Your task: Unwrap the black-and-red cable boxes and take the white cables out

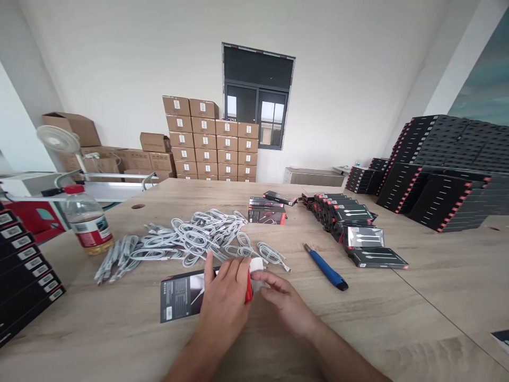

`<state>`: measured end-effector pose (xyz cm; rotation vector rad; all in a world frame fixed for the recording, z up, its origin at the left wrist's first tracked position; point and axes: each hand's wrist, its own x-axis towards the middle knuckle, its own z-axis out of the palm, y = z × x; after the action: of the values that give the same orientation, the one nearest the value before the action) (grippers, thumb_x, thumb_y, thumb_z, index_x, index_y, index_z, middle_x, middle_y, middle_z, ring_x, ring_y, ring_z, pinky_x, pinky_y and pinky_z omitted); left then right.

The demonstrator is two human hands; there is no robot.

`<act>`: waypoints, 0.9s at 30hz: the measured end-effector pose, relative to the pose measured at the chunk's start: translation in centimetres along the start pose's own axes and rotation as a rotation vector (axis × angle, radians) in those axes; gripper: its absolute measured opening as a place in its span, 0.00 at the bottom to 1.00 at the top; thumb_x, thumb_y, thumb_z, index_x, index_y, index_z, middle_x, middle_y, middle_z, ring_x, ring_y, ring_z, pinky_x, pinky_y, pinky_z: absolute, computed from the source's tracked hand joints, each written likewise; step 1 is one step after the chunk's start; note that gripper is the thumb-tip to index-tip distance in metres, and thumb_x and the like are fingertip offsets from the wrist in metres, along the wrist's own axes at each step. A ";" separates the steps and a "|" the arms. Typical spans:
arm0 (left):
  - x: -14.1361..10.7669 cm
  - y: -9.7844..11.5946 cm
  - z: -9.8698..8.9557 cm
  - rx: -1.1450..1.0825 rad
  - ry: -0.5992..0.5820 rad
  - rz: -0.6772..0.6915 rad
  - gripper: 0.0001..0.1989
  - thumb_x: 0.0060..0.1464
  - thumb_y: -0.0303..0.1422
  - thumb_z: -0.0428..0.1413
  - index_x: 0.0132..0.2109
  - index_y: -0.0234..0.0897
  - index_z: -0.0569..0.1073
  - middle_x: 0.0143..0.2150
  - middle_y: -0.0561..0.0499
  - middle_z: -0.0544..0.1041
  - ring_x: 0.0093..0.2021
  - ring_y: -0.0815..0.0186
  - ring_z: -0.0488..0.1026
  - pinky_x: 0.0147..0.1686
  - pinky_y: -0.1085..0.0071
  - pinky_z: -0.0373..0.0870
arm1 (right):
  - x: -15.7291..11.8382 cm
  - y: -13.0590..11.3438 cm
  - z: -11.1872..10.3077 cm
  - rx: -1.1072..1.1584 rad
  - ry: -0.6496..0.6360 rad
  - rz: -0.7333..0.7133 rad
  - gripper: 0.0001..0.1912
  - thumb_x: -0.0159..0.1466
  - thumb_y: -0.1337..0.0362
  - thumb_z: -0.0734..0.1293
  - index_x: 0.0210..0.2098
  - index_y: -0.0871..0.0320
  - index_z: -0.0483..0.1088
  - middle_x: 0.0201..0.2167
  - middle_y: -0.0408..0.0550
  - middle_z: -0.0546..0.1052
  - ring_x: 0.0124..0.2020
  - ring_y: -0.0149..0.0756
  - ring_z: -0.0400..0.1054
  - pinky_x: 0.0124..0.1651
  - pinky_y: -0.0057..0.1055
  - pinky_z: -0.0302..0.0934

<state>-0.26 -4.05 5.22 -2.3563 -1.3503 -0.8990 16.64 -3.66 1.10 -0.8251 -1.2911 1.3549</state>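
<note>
A flat cable box (175,300), dark grey with a red end, lies on the table in front of me. Over its right half, my left hand (225,289) grips it, fingers pressing on the top. At the box's right end a white flap (256,264) sticks out. My right hand (284,302) holds this flap between thumb and fingers; the fingertips are partly hidden. Just beyond the box lies a loose heap of coiled grey cables (199,233). A blue utility knife (326,269) rests to the right of my right hand.
Black boxes (27,276) are stacked at the left edge, near a red-capped bottle (88,223). Small boxes (266,215) stand behind the cables. More packed boxes (342,209) lie at right, before tall black stacks (441,159). Brown cartons (204,140) line the wall.
</note>
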 end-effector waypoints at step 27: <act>-0.1 -1.8 -0.5 -0.017 -0.394 -0.115 0.32 0.44 0.25 0.57 0.59 0.39 0.69 0.56 0.42 0.76 0.56 0.48 0.72 0.57 0.50 0.63 | 0.9 -1.7 -5.2 -0.834 0.271 -0.371 0.08 0.59 0.62 0.72 0.39 0.49 0.80 0.63 0.53 0.70 0.68 0.54 0.55 0.68 0.59 0.47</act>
<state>-2.01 -3.40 5.40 -2.5852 -1.6396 -0.4860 21.72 -1.66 1.94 -1.1937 -1.6941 0.3597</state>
